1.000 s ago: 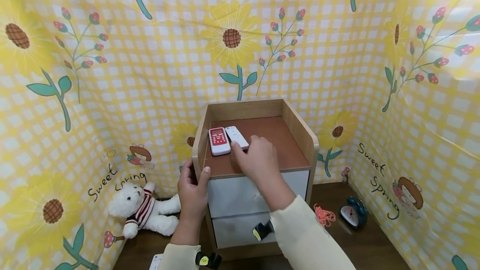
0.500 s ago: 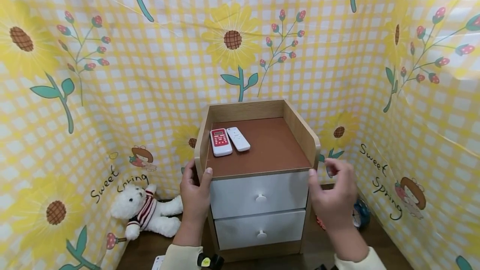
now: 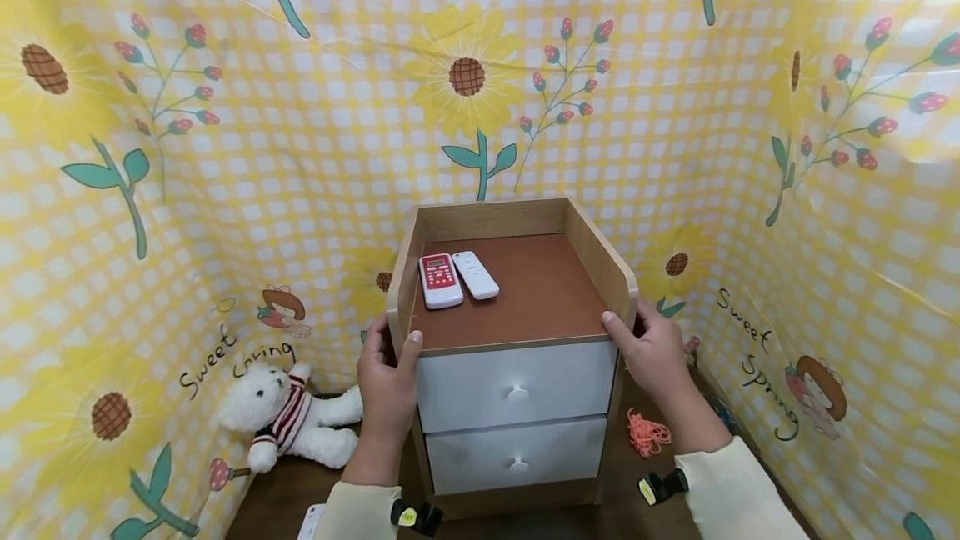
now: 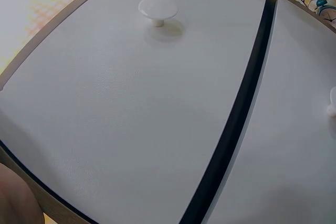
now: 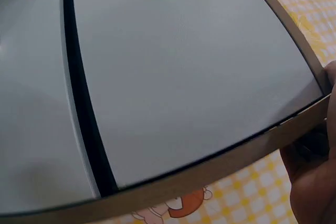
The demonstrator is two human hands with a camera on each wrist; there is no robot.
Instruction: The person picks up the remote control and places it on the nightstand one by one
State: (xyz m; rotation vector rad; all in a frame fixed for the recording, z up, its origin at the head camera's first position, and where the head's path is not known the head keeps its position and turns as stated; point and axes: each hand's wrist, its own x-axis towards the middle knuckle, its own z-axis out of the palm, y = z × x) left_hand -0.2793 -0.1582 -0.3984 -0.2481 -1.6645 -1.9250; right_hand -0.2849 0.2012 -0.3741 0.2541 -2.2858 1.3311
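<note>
gripping the cabinet (image 3: 600, 257) at both front top corners, a person has each side panel between thumb and fingers. the left hand (image 3: 386, 382) curls round the left panel, thumb at the front corner; the right hand (image 3: 656, 354) clasps the right panel likewise, thumb tip at the top's front edge. on the cabinet's brown top, along its left rim, lies a red-faced remote (image 3: 441, 280), with a white remote (image 3: 476, 275) slanting just to its right; only the head view shows them. the wrist views look at the front instead: the upper drawer (image 3: 472, 394) and lower drawer (image 3: 465, 461), a dark gap between. the left wrist view has the upper knob (image 4: 158, 8) whole, while the right wrist view crops it at the top edge. an alarm clock (image 4: 328, 11), mostly hidden behind the right arm in the head view, shows part of its dial at the left wrist view's right edge. on the table (image 3: 570, 523), an orange cord (image 3: 647, 433) lies tangled near the cabinet's right side, a plush bear (image 3: 288, 419) near its left. a white thing (image 3: 310, 522) by the left sleeve (image 3: 356, 513) is cut off, too little showing to name. the right hand's fingertips are hidden behind the panel.
</note>
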